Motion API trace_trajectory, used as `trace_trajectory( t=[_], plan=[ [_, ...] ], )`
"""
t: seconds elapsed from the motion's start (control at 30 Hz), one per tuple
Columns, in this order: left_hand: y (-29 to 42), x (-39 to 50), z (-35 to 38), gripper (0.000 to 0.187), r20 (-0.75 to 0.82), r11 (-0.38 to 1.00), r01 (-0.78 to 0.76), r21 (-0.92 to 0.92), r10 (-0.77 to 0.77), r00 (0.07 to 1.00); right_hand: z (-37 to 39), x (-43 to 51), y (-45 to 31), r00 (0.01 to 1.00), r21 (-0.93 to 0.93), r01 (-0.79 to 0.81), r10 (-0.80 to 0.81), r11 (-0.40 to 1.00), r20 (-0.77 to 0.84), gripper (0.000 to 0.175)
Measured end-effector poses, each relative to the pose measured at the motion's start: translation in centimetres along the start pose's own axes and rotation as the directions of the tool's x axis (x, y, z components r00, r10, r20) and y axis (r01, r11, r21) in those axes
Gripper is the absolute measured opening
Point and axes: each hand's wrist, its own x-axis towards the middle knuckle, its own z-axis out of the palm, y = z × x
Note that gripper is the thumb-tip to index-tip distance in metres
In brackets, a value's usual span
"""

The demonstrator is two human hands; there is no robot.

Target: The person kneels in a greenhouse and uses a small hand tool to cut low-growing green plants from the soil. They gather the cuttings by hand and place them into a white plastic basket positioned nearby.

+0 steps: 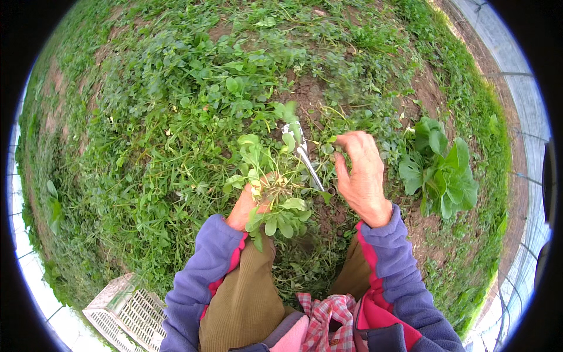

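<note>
My left hand (255, 196) is closed around a small uprooted leafy plant (281, 220), its fine roots and stems pointing up toward me. To the right, my right hand (361, 176) is raised over the ground, with thumb and forefinger apart. Near its fingertips are a thin stem and small leaf, and I cannot tell whether they touch. Between my hands a metal hand tool (305, 154) lies on the soil, its broad end spotted with white and its narrow shaft pointing toward me. A blurred green leaf (290, 112) overlaps the tool's far end.
Low weeds (176, 110) cover much of the ground, with bare brown soil (429, 88) in patches. A large leafy green plant (444, 176) grows at the right. A white slatted plastic crate (140, 314) stands at the lower left. Translucent sheeting (521, 105) borders the right edge.
</note>
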Motion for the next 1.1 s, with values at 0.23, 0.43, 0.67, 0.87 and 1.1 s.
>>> trace_trajectory(
  t=[0.23, 0.43, 0.67, 0.87, 1.1],
  plan=[
    [-0.3, -0.3, 0.9, 0.031, -0.093, 0.446, -0.004, 0.895, 0.194, 0.977, 0.5, -1.6, -1.6, 0.954, 0.346, 0.106, -0.193, 0.932, 0.23, 0.013],
    [0.4, -0.5, 0.2, 0.048, -0.025, 0.541, -0.053, 0.839, 0.137, 0.99, 0.5, -1.9, -2.1, 0.928, 0.305, 0.056, -0.162, 0.951, 0.336, 0.025],
    [-0.4, -0.5, 1.9, 0.026, -0.19, 0.733, 0.045, 0.679, 0.115, 0.975, 1.4, -1.3, -2.0, 0.885, 0.475, 0.037, -0.25, 0.879, 0.393, 0.022],
    [0.2, -0.4, -0.3, 0.035, -0.022, 0.338, -0.055, 0.94, 0.22, 0.975, 0.9, -2.1, -1.3, 0.859, 0.515, -0.071, -0.21, 0.854, 0.467, 0.015],
    [0.2, 0.3, -1.6, 0.038, -0.108, 0.077, 0.084, 0.993, 0.392, 0.914, -0.8, -1.3, 0.7, 0.98, -0.094, 0.16, -0.147, 0.983, 0.131, 0.012]
  ],
)
